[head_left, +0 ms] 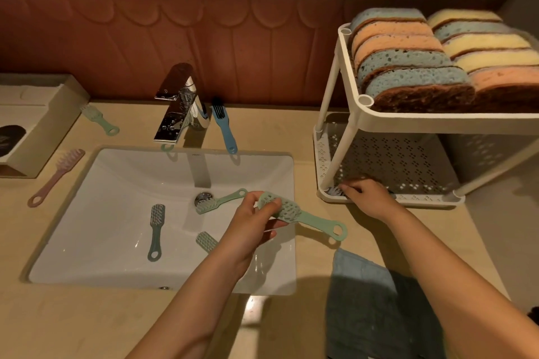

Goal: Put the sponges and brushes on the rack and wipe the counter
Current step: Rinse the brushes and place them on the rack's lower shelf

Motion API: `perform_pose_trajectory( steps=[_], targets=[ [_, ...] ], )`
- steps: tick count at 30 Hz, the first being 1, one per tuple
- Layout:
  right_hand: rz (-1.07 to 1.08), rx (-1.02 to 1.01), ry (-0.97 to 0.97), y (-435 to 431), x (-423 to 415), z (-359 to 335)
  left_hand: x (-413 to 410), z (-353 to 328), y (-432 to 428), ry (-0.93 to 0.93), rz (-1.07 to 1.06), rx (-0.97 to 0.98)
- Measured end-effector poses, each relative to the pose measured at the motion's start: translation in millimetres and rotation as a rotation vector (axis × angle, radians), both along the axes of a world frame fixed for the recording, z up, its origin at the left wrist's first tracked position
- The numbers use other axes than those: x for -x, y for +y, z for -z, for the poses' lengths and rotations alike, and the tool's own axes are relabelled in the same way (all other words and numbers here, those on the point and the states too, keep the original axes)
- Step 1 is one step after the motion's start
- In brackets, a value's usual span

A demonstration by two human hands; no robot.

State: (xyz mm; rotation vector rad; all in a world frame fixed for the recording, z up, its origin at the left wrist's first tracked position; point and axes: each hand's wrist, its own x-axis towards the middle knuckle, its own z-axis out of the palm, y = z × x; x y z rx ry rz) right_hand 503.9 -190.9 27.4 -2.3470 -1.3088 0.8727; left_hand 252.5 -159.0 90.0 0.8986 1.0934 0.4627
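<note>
My left hand [256, 221] grips a light green brush [303, 217] by its head, over the sink's right edge. My right hand [369, 198] rests on the lower shelf of the white rack [335, 67], fingers on a brush whose bristles [335, 191] show at the shelf's front left corner. The top shelf holds several sponges [408, 67] on edge. Three brushes lie in the sink [116, 183]: a teal one [155, 230], a green one [221, 201], and one partly hidden [205, 240]. On the counter lie a blue brush [224, 131], a pale green brush [100, 121] and a pink brush [57, 176].
A chrome faucet [180, 105] stands behind the sink. A folded grey-blue cloth [376, 300] lies on the counter at the front right. An open cardboard box [32, 122] sits at the left. A mirror runs along the top.
</note>
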Motion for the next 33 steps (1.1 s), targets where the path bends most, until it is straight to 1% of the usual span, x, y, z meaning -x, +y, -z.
perform_pose_trajectory(
  steps=[2,4,6,8,11,16,18,21,24,25,27,31,33],
  targets=[
    [0.004,-0.012,-0.057,-5,2,0,0,2,-2,0.024,0.023,-0.02],
    [0.041,-0.074,-0.053,-11,8,-6,-1,4,-3,0.058,0.043,-0.061],
    [0.063,-0.162,0.043,-19,19,-17,-3,6,-5,0.077,0.05,-0.086],
    [0.037,-0.228,0.165,-28,37,-31,-6,6,-6,0.082,0.055,-0.093],
    [-0.039,-0.288,0.25,-42,61,-47,-13,7,-10,0.078,0.065,-0.087],
    [-0.148,-0.291,0.184,-55,78,-47,-24,10,-17,0.048,0.096,-0.065],
    [-0.127,-0.33,0.163,-59,78,-46,-28,10,-19,0.034,0.109,-0.055],
    [-0.06,-0.405,0.208,-63,73,-46,-32,10,-20,0.05,0.185,-0.053],
    [0.009,-0.396,0.262,-69,60,-44,-38,4,-15,0.069,0.26,-0.08],
    [0.045,-0.395,0.269,-72,55,-41,-42,1,-11,0.094,0.27,-0.125],
    [0.118,-0.398,0.258,-77,43,-35,-51,-5,-1,0.17,0.298,-0.291],
    [0.231,-0.378,0.199,-82,25,-25,-75,-6,22,0.334,0.402,-0.772],
    [0.276,-0.383,0.157,-79,16,-20,-87,-7,30,0.344,0.438,-0.967]
  ],
)
